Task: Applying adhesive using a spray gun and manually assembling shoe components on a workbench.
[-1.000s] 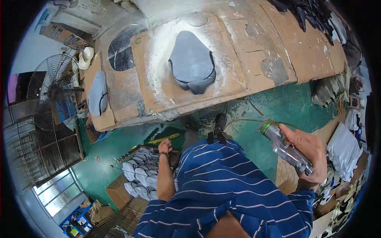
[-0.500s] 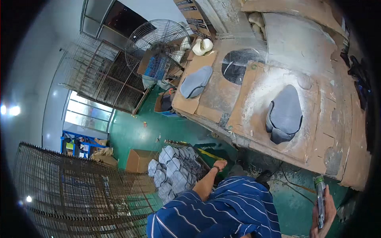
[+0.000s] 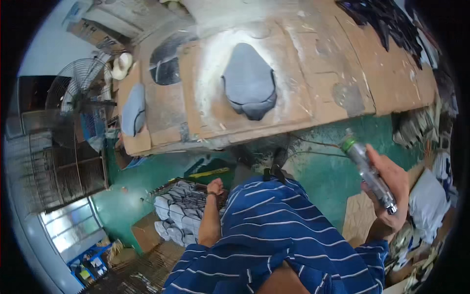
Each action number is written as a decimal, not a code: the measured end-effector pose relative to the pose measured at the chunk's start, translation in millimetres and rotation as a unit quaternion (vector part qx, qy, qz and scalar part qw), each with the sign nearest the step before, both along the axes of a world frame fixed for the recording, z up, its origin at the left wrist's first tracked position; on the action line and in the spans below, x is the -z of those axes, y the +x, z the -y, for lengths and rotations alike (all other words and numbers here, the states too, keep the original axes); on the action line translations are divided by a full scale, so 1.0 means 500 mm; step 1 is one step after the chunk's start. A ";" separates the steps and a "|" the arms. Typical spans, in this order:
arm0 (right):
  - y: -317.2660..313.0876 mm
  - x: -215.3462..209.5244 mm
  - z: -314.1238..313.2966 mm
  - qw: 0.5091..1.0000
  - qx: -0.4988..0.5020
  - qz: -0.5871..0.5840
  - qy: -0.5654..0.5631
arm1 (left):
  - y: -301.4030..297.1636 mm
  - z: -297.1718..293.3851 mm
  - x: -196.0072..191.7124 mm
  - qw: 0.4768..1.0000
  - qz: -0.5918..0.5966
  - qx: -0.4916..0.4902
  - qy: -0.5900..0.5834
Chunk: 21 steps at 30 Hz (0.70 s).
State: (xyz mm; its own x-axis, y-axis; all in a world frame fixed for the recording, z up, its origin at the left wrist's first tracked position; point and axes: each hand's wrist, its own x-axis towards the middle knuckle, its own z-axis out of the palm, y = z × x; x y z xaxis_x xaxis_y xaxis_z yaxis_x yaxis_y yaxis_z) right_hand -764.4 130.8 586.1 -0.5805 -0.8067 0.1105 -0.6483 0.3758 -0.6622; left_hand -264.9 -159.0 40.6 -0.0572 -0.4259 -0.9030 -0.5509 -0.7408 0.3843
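Observation:
My right hand [image 3: 391, 179] is closed around a clear tube-shaped tool [image 3: 368, 169] with a green collar at one end and shiny metal at the other. The tool is tilted and slightly blurred, held off the bench's right front edge. My left hand [image 3: 215, 186] hangs low at my side with its fingers curled, and nothing shows in it. Beside that hand lies a pile of grey padded pieces [image 3: 178, 213]. On the bench, a grey saddle-shaped pad [image 3: 249, 81] with black edging lies in a whitish patch, away from both hands. A second grey pad [image 3: 133, 110] lies farther left.
Worn cardboard [image 3: 313, 93] covers the bench. A dark round opening [image 3: 166, 68] lies between the pads, and a cream moulded piece [image 3: 121, 66] sits at the far left. A wire-caged fan [image 3: 78, 93] stands beyond. Dark hoses [image 3: 318, 142] cross the green floor; wire racks [image 3: 63, 166] stand left.
The view has swung to the right, so the bench and pads now appear farther left. My right hand has come up and inward with the tool, which now tilts. My left hand remains low.

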 end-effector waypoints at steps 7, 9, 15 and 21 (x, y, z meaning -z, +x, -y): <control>0.012 -0.001 -0.013 0.998 -0.021 0.058 -0.020 | -0.056 0.000 -0.023 0.999 0.031 -0.008 -0.039; 0.012 0.020 -0.012 0.999 -0.023 -0.004 -0.049 | -0.063 -0.004 -0.031 0.998 0.053 0.009 -0.042; 0.025 0.014 -0.022 1.000 0.011 0.009 0.000 | -0.077 0.002 -0.037 0.998 0.049 0.028 -0.032; 0.037 0.031 -0.021 0.996 0.046 -0.062 -0.047 | -0.141 0.050 -0.072 0.981 -0.060 0.073 -0.169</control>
State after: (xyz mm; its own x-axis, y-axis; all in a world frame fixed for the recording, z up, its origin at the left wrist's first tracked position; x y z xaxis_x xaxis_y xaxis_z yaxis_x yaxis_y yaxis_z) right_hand -745.7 141.1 570.4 -0.6282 -0.7337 0.2588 -0.6935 0.3773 -0.6138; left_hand -335.2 -184.0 76.5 -0.2377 -0.6790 -0.6946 -0.5780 -0.4758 0.6630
